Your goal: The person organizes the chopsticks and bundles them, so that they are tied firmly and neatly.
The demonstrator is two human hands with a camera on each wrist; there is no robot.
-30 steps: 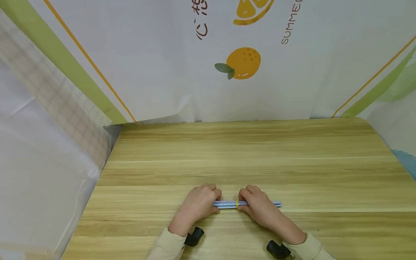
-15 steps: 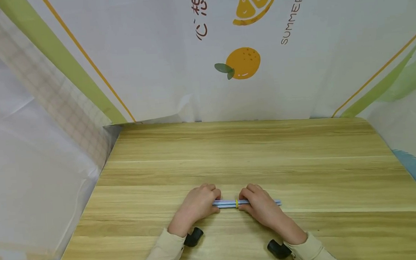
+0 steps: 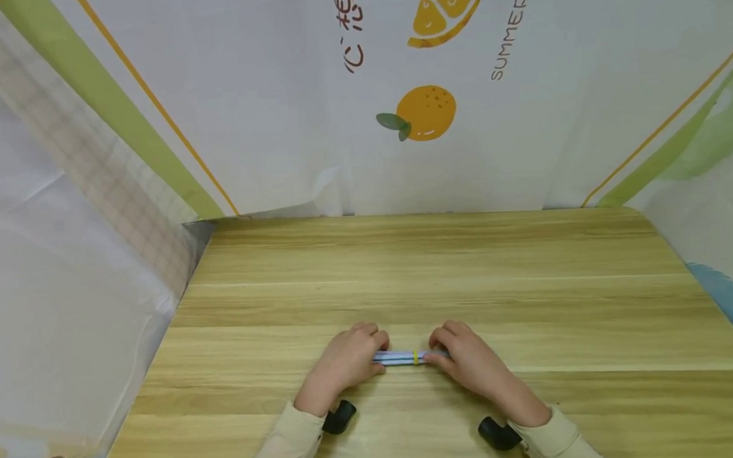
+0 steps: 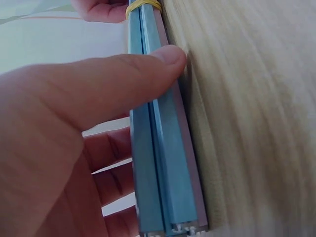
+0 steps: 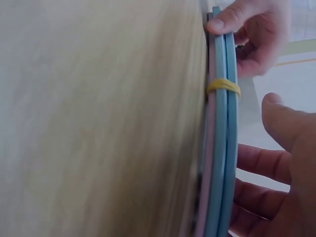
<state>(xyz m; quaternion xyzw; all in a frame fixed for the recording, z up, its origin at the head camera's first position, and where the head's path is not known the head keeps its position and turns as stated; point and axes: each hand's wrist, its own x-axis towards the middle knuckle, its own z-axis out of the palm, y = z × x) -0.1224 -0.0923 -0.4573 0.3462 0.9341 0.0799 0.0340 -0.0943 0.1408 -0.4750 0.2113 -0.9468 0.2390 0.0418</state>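
A bundle of long, thin blue and pinkish sticks (image 3: 399, 357) lies crosswise low over the wooden table, their exact kind unclear. Around its middle is a yellow rubber band (image 5: 224, 87). My left hand (image 3: 346, 360) grips the bundle's left part, with the thumb laid across the blue sticks (image 4: 173, 148) and the fingers behind them. At the right part is my right hand (image 3: 472, 362). In the right wrist view its thumb (image 5: 284, 118) stands off the sticks, while its fingers lie against or just behind their far side. The bundle's right end is hidden by this hand in the head view.
The wood-grain table (image 3: 407, 268) spreads around both hands. A white cloth printed with oranges (image 3: 272, 123) hangs along its back edge, and more cloth hangs at both sides. Black wrist cameras (image 3: 499, 434) sit at the cuffs.
My right hand has shifted slightly to the right and away from the rubber band, its thumb and fingers spreading. The left hand keeps its hold, and the bundle stays almost in place.
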